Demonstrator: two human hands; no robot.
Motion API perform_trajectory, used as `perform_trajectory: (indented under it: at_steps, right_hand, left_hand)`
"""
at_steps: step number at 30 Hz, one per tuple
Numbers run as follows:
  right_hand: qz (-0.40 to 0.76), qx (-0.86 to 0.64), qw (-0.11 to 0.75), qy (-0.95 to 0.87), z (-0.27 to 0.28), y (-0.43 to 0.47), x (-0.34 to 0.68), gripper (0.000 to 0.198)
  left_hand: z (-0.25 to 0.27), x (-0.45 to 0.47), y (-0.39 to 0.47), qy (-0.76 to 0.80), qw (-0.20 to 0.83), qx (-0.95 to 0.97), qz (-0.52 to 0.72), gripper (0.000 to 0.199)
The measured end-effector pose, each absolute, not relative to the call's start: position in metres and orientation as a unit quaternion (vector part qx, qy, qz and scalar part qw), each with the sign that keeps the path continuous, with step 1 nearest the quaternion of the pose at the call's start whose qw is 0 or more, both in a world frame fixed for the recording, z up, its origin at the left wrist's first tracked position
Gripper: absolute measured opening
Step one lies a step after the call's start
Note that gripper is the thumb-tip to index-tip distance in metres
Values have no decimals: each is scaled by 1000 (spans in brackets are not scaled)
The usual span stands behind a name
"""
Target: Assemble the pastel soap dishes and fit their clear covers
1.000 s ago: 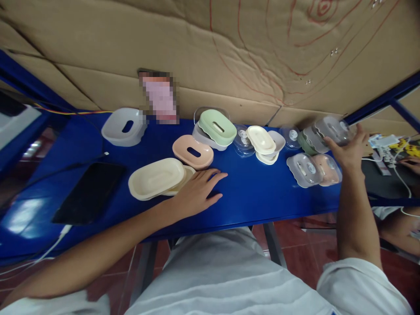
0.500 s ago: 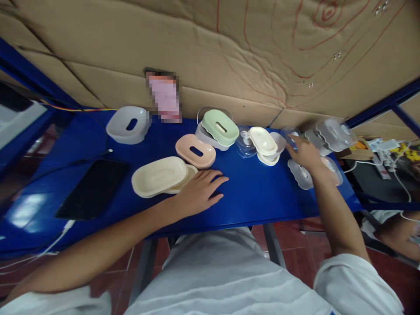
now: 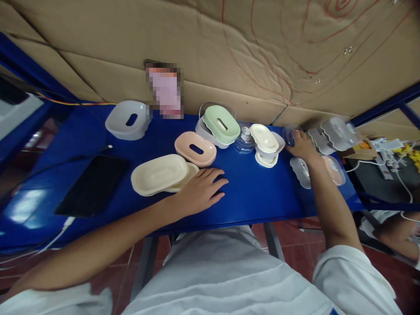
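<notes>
Left hand flat and released on blue surface just beside cream soap dish, right hand grasping clear lid, well right of that dish, near cardboard wall

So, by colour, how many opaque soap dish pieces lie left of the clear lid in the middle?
Green dish: 1
Pink dish: 1
Cream dishes: 2, stacked
Pale grey dishes: 2
Total: 6
</notes>
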State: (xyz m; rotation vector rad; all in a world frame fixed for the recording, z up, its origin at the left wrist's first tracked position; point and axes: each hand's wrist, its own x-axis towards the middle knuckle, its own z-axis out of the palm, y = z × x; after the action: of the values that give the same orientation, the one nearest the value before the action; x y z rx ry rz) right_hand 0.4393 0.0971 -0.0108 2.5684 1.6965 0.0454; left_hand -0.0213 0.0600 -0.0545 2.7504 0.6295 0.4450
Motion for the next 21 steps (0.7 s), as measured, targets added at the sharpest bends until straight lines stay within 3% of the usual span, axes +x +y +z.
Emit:
perform_trajectory:
  at_steps: [2,8,13,16,21]
  right_hand:
    - [5,845,4,534,-11,101,439,84]
    - [10,843,-88,530,9,97,434,54]
    - [75,809,-182,555,32,55,396,59]
    - [96,688,-266,668,25,10,349,56]
    - [-107,486,-250,830,-10,-37,282,51]
  left_hand:
    - [-54,-21,60,215,141,954,157,31]
    - [-53,-22,60,212,144,954,158,30]
    - [-52,-20,59,212,138,954,162,33]
    - [-45,-19,57,242,127,939,211,46]
    - [-34,-21,59,229,72,932,273,46]
